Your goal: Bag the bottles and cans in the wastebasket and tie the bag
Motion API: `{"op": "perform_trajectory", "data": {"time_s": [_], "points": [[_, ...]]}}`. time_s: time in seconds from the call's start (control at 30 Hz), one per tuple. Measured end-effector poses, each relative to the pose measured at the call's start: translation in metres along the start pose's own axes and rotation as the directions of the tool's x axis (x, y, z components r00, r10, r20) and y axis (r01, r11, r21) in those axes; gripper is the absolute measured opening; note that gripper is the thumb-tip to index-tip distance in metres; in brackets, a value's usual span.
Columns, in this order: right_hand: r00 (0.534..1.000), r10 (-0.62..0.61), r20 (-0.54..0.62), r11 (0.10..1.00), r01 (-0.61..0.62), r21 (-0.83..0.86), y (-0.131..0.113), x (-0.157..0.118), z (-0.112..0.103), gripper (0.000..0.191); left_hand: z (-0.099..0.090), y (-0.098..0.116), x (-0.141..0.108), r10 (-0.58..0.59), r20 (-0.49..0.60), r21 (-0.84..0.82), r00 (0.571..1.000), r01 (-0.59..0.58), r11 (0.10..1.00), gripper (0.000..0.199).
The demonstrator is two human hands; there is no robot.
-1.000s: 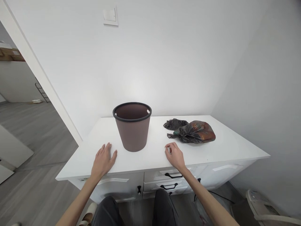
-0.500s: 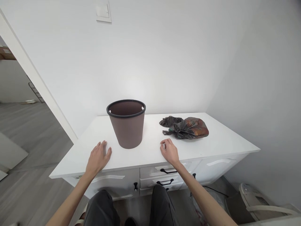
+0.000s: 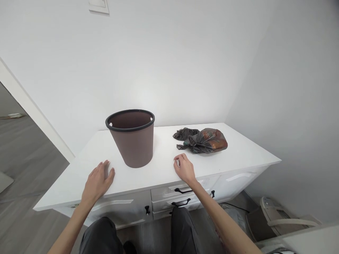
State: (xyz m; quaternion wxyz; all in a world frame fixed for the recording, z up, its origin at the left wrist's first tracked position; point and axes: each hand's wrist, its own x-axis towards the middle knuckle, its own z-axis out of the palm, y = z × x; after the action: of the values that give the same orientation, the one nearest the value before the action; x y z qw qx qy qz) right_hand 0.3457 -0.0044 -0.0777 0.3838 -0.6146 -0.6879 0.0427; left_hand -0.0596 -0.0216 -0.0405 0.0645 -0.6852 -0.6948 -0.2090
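Observation:
A brown bin point(image 3: 135, 146) with a black rim stands upright on the white cabinet top point(image 3: 164, 173). Left of its base, my left hand point(image 3: 97, 181) rests on the surface, fingers apart and holding nothing. My right hand point(image 3: 184, 168) lies near the front edge with its fingers curled; whether anything is inside them is hidden. Just beyond it lies a knotted dark plastic bag point(image 3: 208, 141) with reddish and orange contents showing through. A smaller crumpled black bag point(image 3: 186, 133) touches it from behind.
Below the top are drawers with black handles point(image 3: 181, 203). A grey appliance point(image 3: 275, 215) with a curved handle stands on the floor at the lower right. The wall rises directly behind the cabinet, with a switch point(image 3: 99, 5) at the upper left.
The view has shifted, so the bin, bags and cabinet appear further left. Both hands keep nearly the same pose on the surface.

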Motion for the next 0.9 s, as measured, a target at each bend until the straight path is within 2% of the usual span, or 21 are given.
{"op": "perform_trajectory", "data": {"time_s": [0.4, 0.9], "points": [[1.0, -0.013, 0.02, 0.999, 0.014, -0.047, -0.002, 0.0037, -0.0021, 0.02, 0.001, -0.0027, 0.004, -0.002, 0.034, -0.022, 0.999, 0.003, 1.0, 0.07], [1.0, 0.008, 0.027, 1.0, -0.008, -0.024, -0.0067, 0.0049, -0.0068, 0.02, -0.004, 0.0038, 0.0045, -0.013, 0.071, -0.019, 0.997, 0.014, 1.0, 0.068]]}}
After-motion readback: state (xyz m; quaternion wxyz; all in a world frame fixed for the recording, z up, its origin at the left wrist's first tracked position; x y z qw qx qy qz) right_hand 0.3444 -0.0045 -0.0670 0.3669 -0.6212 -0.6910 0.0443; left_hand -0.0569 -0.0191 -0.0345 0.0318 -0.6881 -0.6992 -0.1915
